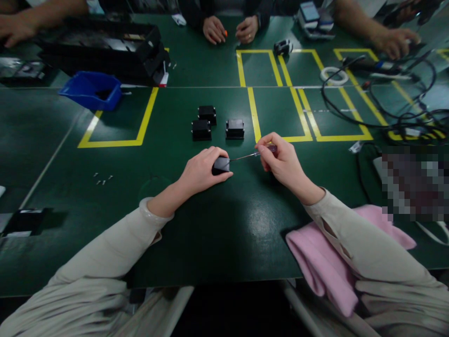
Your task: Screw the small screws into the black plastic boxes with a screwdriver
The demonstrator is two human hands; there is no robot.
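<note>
My left hand (205, 169) is wrapped round a small black box-shaped part (221, 164) on the green table. In my right hand (277, 157) is a screwdriver (245, 156) with a clear, purplish handle, held almost level. Its tip points left and meets the right side of the part; the exact contact is too small to make out. Beyond my hands stand three similar black parts, two close together (206, 113) (201, 129) and one to their right (235, 128). Several small screws (103, 179) lie to the left of my left hand.
A blue bin (91, 90) and stacked black trays (105, 51) stand at the back left. A pink cloth (322, 262) lies under my right forearm. Cables (372, 119) and a white ring (334, 76) are at right. Other people's hands (213, 30) rest across the table (196, 234).
</note>
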